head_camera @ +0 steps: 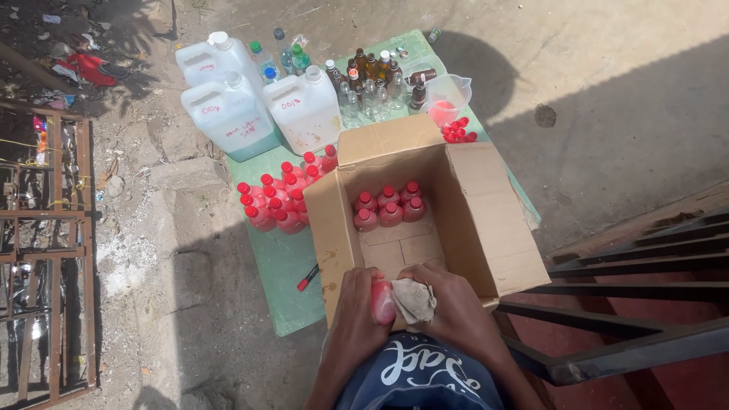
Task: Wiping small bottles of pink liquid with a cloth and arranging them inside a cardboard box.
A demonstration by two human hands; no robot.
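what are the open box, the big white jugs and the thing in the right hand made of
Open box: looks like plain brown corrugated cardboard, matte, with folded flaps. Big white jugs: seemingly translucent plastic, slightly glossy, liquid level showing through one. Cloth in the right hand: probably worn woven fabric, crumpled, dull and stained.

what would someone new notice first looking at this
Most likely the open cardboard box in the middle of the green table, with five red-capped pink bottles standing at its far end. At the near edge, the left hand holds another pink bottle while the right hand presses a cloth to it. Behind the box stand three large white jugs.
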